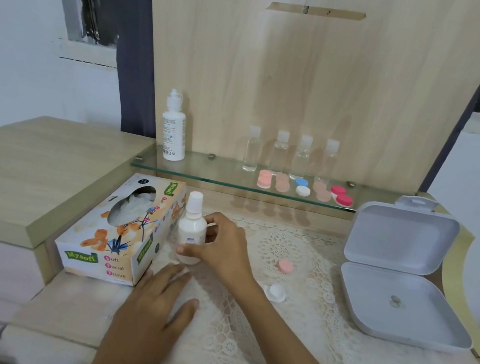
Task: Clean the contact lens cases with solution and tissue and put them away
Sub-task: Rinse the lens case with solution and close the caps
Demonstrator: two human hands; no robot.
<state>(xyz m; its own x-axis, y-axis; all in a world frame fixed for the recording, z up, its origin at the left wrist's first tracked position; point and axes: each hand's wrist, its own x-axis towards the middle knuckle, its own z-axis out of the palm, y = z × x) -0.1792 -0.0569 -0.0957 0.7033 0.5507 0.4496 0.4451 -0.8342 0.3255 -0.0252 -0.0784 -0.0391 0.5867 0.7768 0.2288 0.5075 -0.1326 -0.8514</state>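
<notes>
Solution bottle (191, 226) upright in right grip (222, 244), beside tissue box (116, 231).

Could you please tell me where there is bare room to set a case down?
The lace mat is bare in front of the open grey box; so is the glass shelf between the tall white bottle and the clear bottles. It is crowded around the small bottle beside the tissue box.

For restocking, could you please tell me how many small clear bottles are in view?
4, in a row on the glass shelf: leftmost bottle, second bottle, third bottle, rightmost bottle. None looks hidden.
</notes>
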